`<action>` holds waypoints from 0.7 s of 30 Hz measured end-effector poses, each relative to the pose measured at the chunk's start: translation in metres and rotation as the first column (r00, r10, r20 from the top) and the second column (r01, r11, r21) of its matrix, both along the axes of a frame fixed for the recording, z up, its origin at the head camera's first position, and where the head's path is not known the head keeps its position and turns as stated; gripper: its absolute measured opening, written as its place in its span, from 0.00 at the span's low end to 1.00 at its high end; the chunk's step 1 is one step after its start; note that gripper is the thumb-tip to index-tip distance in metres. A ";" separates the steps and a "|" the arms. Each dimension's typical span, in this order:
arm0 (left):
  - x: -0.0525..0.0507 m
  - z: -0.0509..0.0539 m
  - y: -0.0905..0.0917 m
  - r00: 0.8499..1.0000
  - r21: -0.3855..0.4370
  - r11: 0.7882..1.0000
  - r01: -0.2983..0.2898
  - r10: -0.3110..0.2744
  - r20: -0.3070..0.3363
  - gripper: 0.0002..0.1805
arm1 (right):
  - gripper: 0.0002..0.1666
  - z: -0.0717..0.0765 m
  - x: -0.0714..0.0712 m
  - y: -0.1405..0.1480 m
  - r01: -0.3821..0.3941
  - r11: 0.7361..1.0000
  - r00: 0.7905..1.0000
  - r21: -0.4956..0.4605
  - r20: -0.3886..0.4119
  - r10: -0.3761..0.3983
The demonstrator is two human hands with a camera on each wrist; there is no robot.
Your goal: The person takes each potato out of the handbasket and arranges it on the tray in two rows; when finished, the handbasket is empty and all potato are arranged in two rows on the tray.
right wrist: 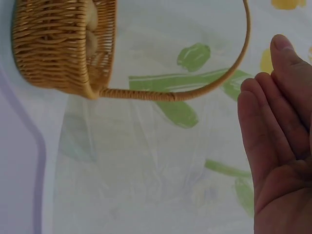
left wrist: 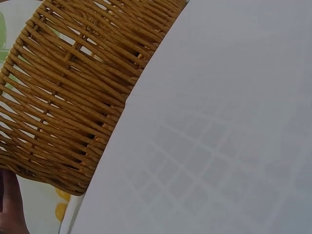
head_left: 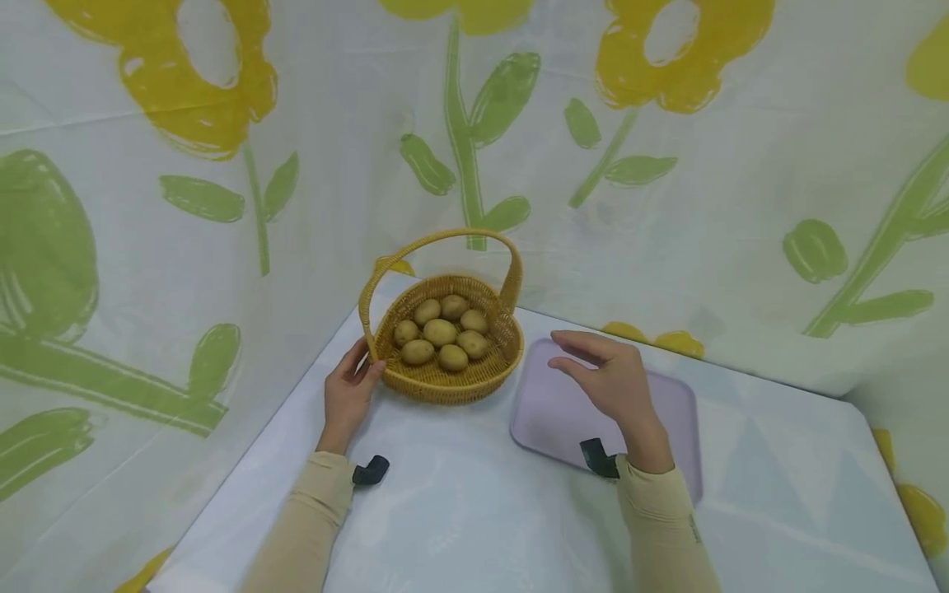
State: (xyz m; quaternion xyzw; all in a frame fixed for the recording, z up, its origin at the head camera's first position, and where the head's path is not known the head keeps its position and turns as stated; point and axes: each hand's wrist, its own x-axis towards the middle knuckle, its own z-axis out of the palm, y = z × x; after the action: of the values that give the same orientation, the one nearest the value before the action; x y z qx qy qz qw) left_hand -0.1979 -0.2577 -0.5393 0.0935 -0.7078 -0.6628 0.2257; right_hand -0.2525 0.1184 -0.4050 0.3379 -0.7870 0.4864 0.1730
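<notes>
A wicker basket (head_left: 448,394) with a tall arched handle stands on the table and holds several potatoes (head_left: 440,332). My left hand (head_left: 347,402) grips its left side near the handle's base, thumb on the rim; the other fingers are mostly hidden behind it. In the left wrist view, the woven side of the basket (left wrist: 78,92) fills the upper left. My right hand (head_left: 614,380) is raised over a light purple tray (head_left: 544,420), thumb apart from the fingers and nothing between them. The right wrist view shows this right hand (right wrist: 280,141) with its fingers extended, away from the basket handle.
The table (head_left: 445,511) has a pale patterned cover. Flower-printed cloth (head_left: 334,123) hangs closely behind the basket and along the left side. The tray lies just right of the basket.
</notes>
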 end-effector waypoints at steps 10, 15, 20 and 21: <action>-0.001 -0.002 -0.001 1.000 -0.011 1.000 0.007 -0.007 -0.006 0.33 | 0.23 0.017 -0.017 -0.022 -0.066 0.996 0.996 0.060 0.069 0.062; 0.000 -0.002 -0.001 1.000 -0.017 1.000 -0.005 0.004 -0.005 0.33 | 0.23 0.018 -0.026 -0.035 -0.114 0.989 0.986 0.093 0.130 0.101; -0.001 -0.001 0.000 1.000 -0.019 1.000 -0.010 0.010 -0.004 0.33 | 0.23 0.017 -0.034 -0.047 -0.163 0.983 0.964 0.080 0.227 0.141; 0.000 -0.001 0.000 1.000 -0.022 1.000 -0.011 0.011 -0.003 0.33 | 0.23 0.017 -0.036 -0.050 -0.177 0.982 0.957 0.070 0.247 0.154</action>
State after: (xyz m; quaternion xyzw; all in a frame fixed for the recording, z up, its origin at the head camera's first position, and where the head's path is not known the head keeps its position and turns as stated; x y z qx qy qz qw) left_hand -0.1977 -0.2577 -0.5403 0.0940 -0.7142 -0.6539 0.2312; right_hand -0.2880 0.0684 -0.3884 0.3487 -0.7924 0.5001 0.0195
